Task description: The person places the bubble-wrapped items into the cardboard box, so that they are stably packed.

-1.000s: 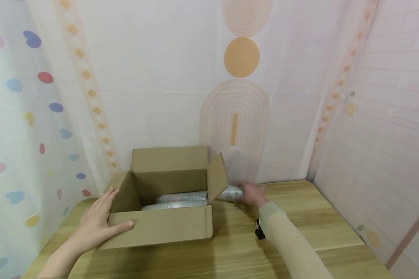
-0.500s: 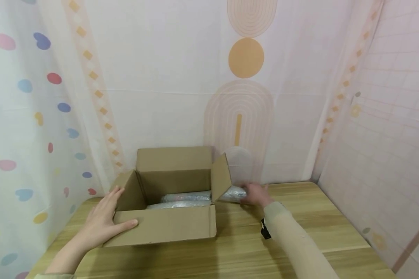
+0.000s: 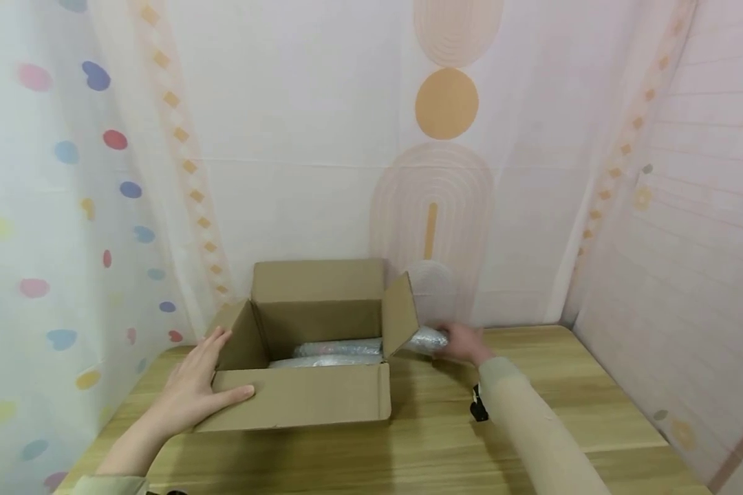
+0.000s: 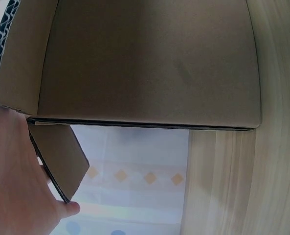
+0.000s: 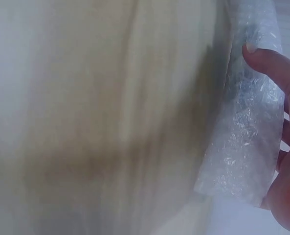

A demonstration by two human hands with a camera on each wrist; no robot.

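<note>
Box (image 3: pixel 297 399) on table (image 3: pixel 446 447), flaps open; two wrapped rolls (image 3: pixel 334 350) already inside. Third roll (image 3: pixel 427 339), bubble-wrapped, outside at box's far right, not yet packed. Right hand (image 3: pixel 464 344) curled round it, seemingly gripping; view blurred. Left hand (image 3: pixel 192 392) flat, fingers straight, steadying near-left corner.

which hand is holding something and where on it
The right hand grips the bubble-wrapped bundle at its end; the left hand rests open on the cardboard box.
</note>
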